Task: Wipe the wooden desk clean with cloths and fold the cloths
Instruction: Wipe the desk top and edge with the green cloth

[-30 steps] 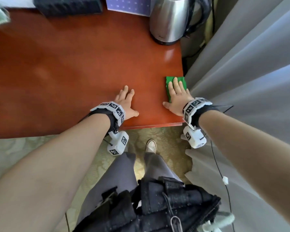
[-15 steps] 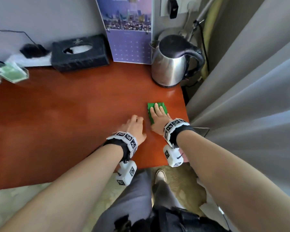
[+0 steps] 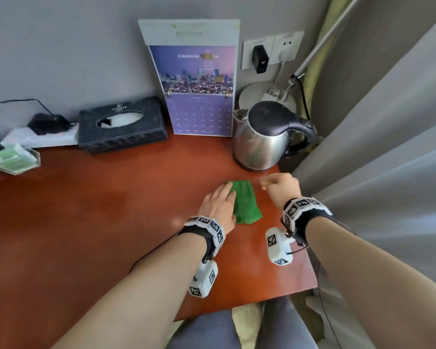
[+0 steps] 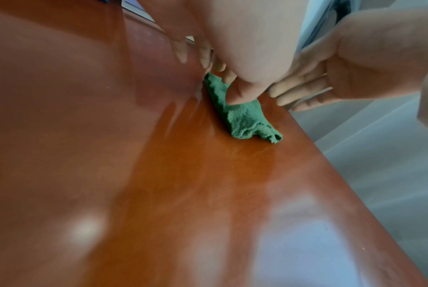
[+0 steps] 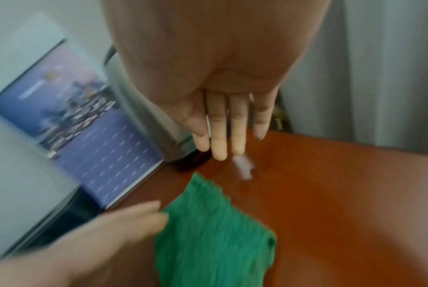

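A small green cloth (image 3: pixel 246 202) lies folded on the reddish wooden desk (image 3: pixel 111 217), near its right edge and in front of the kettle. My left hand (image 3: pixel 219 202) lies flat on the cloth's left side, fingers straight, thumb pressing the fabric (image 4: pixel 242 116). My right hand (image 3: pixel 278 185) hovers just right of the cloth with straight fingers (image 5: pixel 219 143), holding nothing and off the green cloth (image 5: pixel 215 233). In the left wrist view the near end of the cloth is crumpled.
A steel kettle (image 3: pixel 264 139) stands at the back right, a calendar (image 3: pixel 194 79) leans on the wall, and a black tissue box (image 3: pixel 122 124) sits left of it. A clear holder (image 3: pixel 15 159) is at far left. Grey curtains (image 3: pixel 388 147) hang right of the desk edge.
My right hand has lifted off the cloth and moved right. My left hand has slid over onto the cloth's left side. The head view has tilted up toward the wall.
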### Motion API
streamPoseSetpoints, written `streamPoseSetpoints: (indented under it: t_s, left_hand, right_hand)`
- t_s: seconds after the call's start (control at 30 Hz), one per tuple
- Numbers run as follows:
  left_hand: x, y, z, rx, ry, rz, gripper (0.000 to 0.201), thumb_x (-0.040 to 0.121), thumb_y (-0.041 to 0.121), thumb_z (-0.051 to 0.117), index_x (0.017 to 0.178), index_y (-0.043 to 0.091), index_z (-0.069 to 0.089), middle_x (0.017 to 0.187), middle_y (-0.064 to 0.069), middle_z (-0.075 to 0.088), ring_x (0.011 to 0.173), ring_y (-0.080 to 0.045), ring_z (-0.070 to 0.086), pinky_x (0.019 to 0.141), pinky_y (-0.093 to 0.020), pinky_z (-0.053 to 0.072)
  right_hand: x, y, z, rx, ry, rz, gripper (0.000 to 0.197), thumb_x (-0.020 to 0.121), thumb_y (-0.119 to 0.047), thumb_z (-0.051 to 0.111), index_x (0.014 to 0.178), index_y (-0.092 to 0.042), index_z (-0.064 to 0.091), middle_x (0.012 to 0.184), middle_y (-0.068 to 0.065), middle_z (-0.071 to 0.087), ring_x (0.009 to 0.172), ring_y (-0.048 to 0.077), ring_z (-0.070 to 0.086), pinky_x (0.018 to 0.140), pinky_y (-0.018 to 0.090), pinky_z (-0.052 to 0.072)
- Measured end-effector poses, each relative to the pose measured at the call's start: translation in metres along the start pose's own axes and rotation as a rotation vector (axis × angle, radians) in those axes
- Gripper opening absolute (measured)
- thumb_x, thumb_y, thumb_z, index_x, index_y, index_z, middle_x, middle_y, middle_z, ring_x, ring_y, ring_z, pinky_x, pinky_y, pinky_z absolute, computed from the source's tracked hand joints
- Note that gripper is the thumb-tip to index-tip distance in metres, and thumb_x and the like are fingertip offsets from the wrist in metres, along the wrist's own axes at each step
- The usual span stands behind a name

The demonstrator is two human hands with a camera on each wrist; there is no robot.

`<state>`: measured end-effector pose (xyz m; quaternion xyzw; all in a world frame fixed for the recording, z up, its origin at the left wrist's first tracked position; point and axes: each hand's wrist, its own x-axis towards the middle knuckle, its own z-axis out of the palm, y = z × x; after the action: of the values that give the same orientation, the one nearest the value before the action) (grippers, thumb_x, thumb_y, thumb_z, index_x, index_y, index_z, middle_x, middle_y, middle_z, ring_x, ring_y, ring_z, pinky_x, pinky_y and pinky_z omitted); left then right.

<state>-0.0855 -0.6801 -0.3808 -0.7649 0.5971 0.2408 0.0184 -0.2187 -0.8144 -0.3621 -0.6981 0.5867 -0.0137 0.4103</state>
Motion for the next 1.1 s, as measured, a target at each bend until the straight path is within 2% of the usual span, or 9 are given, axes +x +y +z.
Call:
streamPoseSetpoints:
  t_s: [0.07, 0.17, 0.33, 0.4, 0.47, 0.57, 0.63, 0.9, 1.1]
  left_hand:
    - [0.009, 0.007, -0.003, -0.030, 0.001, 0.032, 0.066, 0.094, 0.020, 0.054, 0.154, 0.015, 0.028, 0.163, 0.001, 0.016, 0.146, -0.020, 0.026, 0.116, -0.036, 0.029]
    - [0.021, 0.021, -0.005, -0.080, -0.033, -0.007, 0.065, 0.095, 0.022, 0.051, 0.155, 0.015, 0.025, 0.164, 0.002, 0.016, 0.145, -0.020, 0.030, 0.113, -0.037, 0.036]
    - [0.021, 0.045, 0.017, 0.012, -0.131, -0.090, 0.078, 0.098, 0.029, 0.048, 0.157, 0.006, 0.001, 0.164, -0.011, -0.011, 0.152, -0.025, 0.000, 0.123, -0.040, 0.014]
    - [0.014, 0.050, 0.025, 0.042, -0.124, -0.108, 0.085, 0.097, 0.025, 0.052, 0.156, 0.004, -0.005, 0.163, -0.013, -0.017, 0.152, -0.027, -0.004, 0.124, -0.041, 0.007]
    - [0.011, 0.052, 0.028, 0.037, -0.128, -0.119, 0.088, 0.094, 0.015, 0.055, 0.155, 0.003, -0.007, 0.162, -0.014, -0.020, 0.152, -0.028, -0.008, 0.124, -0.041, 0.004]
    - [0.010, 0.054, 0.029, -0.017, -0.123, -0.126, 0.090, 0.091, 0.003, 0.057, 0.156, 0.003, -0.006, 0.162, -0.014, -0.020, 0.151, -0.028, -0.010, 0.124, -0.039, 0.002]
    - [0.010, 0.055, 0.030, -0.033, -0.103, -0.132, 0.089, 0.091, 0.002, 0.057, 0.156, 0.003, -0.005, 0.162, -0.015, -0.019, 0.151, -0.028, -0.010, 0.124, -0.039, 0.002]
    - [0.015, 0.044, 0.027, 0.003, -0.106, -0.184, 0.087, 0.094, 0.003, 0.054, 0.157, 0.008, -0.006, 0.162, -0.015, -0.020, 0.151, -0.031, -0.010, 0.124, -0.043, 0.003]
    - [0.032, 0.025, 0.012, -0.037, -0.165, -0.190, 0.092, 0.091, 0.001, 0.055, 0.156, 0.011, -0.009, 0.162, -0.012, -0.022, 0.151, -0.030, -0.012, 0.124, -0.040, 0.004]
  right_hand:
    - [0.008, 0.004, -0.026, 0.074, 0.105, 0.143, 0.026, 0.081, -0.013, 0.054, 0.095, -0.025, 0.073, 0.107, 0.009, 0.071, 0.106, 0.030, 0.061, 0.096, 0.032, 0.049]
    - [0.027, 0.003, -0.059, 0.223, 0.233, 0.288, 0.044, 0.078, -0.019, 0.065, 0.123, -0.017, 0.061, 0.111, 0.010, 0.065, 0.106, 0.029, 0.060, 0.094, 0.033, 0.046]
    - [0.094, 0.026, -0.064, 0.416, 0.229, 0.245, 0.066, 0.046, -0.043, 0.067, 0.110, -0.032, 0.057, 0.095, 0.006, 0.071, 0.087, 0.030, 0.068, 0.085, 0.052, 0.056]
    - [0.123, 0.043, -0.054, 0.437, 0.206, 0.239, 0.062, 0.049, -0.052, 0.060, 0.108, -0.035, 0.055, 0.096, 0.006, 0.071, 0.088, 0.033, 0.068, 0.084, 0.054, 0.055]
    - [0.106, 0.023, -0.058, 0.450, 0.224, 0.240, 0.056, 0.057, -0.054, 0.055, 0.110, -0.035, 0.054, 0.101, 0.011, 0.070, 0.092, 0.039, 0.067, 0.085, 0.054, 0.054]
    - [0.068, -0.011, -0.070, 0.440, 0.258, 0.224, 0.042, 0.085, -0.035, 0.055, 0.124, -0.023, 0.052, 0.102, 0.008, 0.063, 0.091, 0.030, 0.060, 0.084, 0.035, 0.046]
    - [0.067, -0.010, -0.070, 0.438, 0.293, 0.208, 0.038, 0.092, -0.026, 0.053, 0.129, -0.016, 0.050, 0.108, 0.011, 0.062, 0.096, 0.030, 0.058, 0.080, 0.029, 0.037]
    - [0.064, -0.007, -0.068, 0.408, 0.386, 0.158, 0.032, 0.093, -0.024, 0.056, 0.122, -0.011, 0.053, 0.116, 0.018, 0.062, 0.107, 0.037, 0.058, 0.081, 0.029, 0.038]
    - [0.061, 0.015, -0.096, 0.338, 0.434, 0.120, 0.039, 0.090, -0.026, 0.058, 0.127, -0.012, 0.056, 0.120, 0.022, 0.062, 0.116, 0.041, 0.053, 0.099, 0.042, 0.043]
